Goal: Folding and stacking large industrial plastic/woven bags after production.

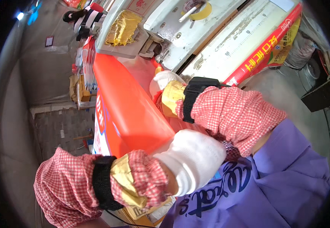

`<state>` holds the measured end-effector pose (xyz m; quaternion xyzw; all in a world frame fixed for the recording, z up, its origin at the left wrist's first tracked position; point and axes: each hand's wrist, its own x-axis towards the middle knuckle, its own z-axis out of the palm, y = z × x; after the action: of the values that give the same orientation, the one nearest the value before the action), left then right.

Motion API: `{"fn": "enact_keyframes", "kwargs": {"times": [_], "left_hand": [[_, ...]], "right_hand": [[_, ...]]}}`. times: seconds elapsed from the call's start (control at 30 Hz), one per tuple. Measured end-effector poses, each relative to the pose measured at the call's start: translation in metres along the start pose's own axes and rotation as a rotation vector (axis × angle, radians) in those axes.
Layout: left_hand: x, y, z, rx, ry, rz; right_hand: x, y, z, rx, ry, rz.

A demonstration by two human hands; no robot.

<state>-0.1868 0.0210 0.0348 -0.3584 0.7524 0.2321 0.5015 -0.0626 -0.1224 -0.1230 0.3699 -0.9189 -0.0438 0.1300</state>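
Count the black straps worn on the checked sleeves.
2: one black strap goes around the left sleeve, and a second strap goes around the right sleeve. Others could be hidden beneath the fabric.

- We see the bag (130,102) as smooth, glossy red plastic, though blur leaves us unsure.
- Our left glove (195,159) is matt, knitted cloth.
- Our sleeves (237,114) are matt, crumpled cloth.
- The machine (165,21) is smooth, painted metal.
- The gold patch (123,28) is crinkled and shiny.
- The tape roll (204,12) is glossy plastic.
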Motion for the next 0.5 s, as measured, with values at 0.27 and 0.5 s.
{"fn": "enact_keyframes", "kwargs": {"times": [0.27,0.5], "left_hand": [[0.001,-0.048,-0.01,0.038,0.123,0.106],[-0.073,-0.158,-0.034,0.457,0.321,-0.283]], "right_hand": [[0.025,-0.021,0.005,-0.172,0.062,-0.023],[0.011,0.115,0.018,0.952,-0.193,-1.263]]}}
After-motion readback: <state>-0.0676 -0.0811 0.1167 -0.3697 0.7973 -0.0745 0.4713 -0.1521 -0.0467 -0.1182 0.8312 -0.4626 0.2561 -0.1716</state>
